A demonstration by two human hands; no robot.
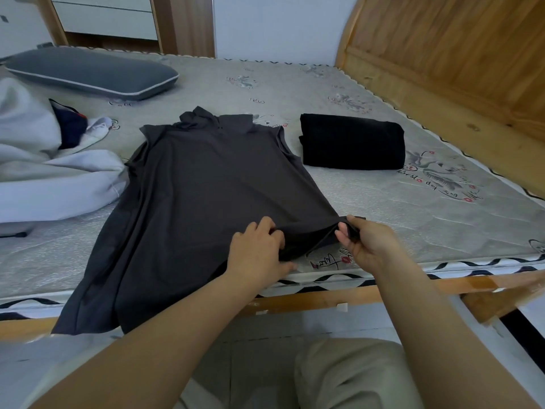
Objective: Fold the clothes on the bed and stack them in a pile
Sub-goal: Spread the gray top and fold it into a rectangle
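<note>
A dark grey collared shirt (206,184) lies spread on the mattress, collar away from me, with its sleeves tucked in and its lower left part hanging over the bed's front edge. My left hand (259,252) grips the shirt's hem near the middle. At the hem's right corner my right hand (365,240) pinches the fabric, lifting it a little off the bed. To the right of the shirt sits a folded black garment (352,141).
A heap of pale grey and white clothes (44,172) with a dark navy piece (70,125) lies at the left. A grey pillow (88,73) rests at the back left. The wooden headboard (457,54) rises at the right; the wooden bed rail (324,296) runs along the front.
</note>
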